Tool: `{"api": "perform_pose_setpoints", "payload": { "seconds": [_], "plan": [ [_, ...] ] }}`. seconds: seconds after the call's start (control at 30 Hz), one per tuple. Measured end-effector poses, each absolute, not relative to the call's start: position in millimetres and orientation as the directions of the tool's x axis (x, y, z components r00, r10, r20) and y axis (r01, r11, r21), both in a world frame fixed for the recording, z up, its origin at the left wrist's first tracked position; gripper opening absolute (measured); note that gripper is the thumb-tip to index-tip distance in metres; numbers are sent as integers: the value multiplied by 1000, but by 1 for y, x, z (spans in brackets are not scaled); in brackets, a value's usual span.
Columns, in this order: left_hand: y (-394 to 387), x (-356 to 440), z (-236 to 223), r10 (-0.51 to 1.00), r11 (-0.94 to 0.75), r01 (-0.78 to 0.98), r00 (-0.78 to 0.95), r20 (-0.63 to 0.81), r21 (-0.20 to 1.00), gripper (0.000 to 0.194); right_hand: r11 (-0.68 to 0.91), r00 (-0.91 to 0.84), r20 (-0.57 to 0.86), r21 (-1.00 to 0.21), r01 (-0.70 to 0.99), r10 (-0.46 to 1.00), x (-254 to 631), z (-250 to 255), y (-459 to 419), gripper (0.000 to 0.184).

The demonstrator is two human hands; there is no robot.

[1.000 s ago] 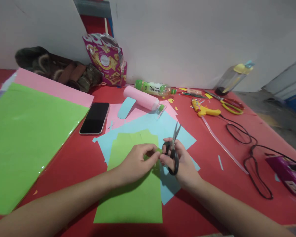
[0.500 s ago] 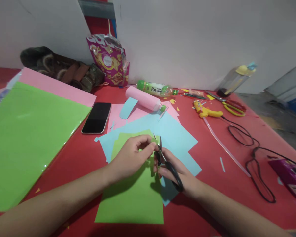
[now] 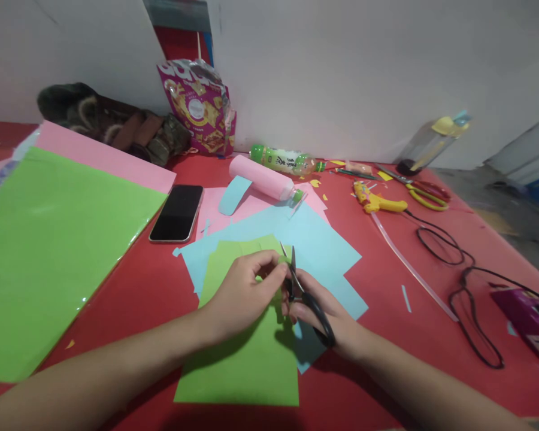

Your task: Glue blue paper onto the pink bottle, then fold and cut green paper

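My left hand (image 3: 251, 287) pinches a small piece of green paper (image 3: 284, 260) between thumb and fingers. In my right hand (image 3: 326, 311) are black-handled scissors (image 3: 317, 314), their blades parted and pointing away from me, right beside the green piece. Whether the blades touch the paper I cannot tell. Beneath both hands lies a sheet of green paper (image 3: 238, 377), on top of light blue paper (image 3: 332, 251). A pink-wrapped bottle (image 3: 260, 178) with a green cap rests beyond them, a blue paper strip (image 3: 235, 196) against its side.
A phone (image 3: 177, 214) lies left of the papers, near a large green sheet (image 3: 72, 257). To the right are a yellow glue gun (image 3: 379, 200), its black cable (image 3: 476, 305), a purple box (image 3: 530, 323) and pliers (image 3: 426, 194). A drink bottle (image 3: 287, 160) and snack bag (image 3: 197, 111) stand behind.
My right hand has turned the scissors from upright in the palm to blades beside the green piece. My left hand keeps its pinch and has moved slightly.
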State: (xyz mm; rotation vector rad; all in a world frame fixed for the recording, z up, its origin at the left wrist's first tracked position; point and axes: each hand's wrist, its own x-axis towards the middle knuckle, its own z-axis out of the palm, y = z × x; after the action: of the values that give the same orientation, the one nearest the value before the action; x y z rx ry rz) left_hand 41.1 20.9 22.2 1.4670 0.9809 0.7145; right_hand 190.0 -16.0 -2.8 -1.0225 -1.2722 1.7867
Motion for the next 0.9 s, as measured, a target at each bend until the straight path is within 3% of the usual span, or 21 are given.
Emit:
{"api": "perform_pose_setpoints", "payload": {
  "seconds": [0.9],
  "plan": [
    [23, 41, 23, 931, -15, 240, 357, -74, 971, 21, -285, -434, -200, -949, -139, 878, 189, -5, -14, 43]
  ]
}}
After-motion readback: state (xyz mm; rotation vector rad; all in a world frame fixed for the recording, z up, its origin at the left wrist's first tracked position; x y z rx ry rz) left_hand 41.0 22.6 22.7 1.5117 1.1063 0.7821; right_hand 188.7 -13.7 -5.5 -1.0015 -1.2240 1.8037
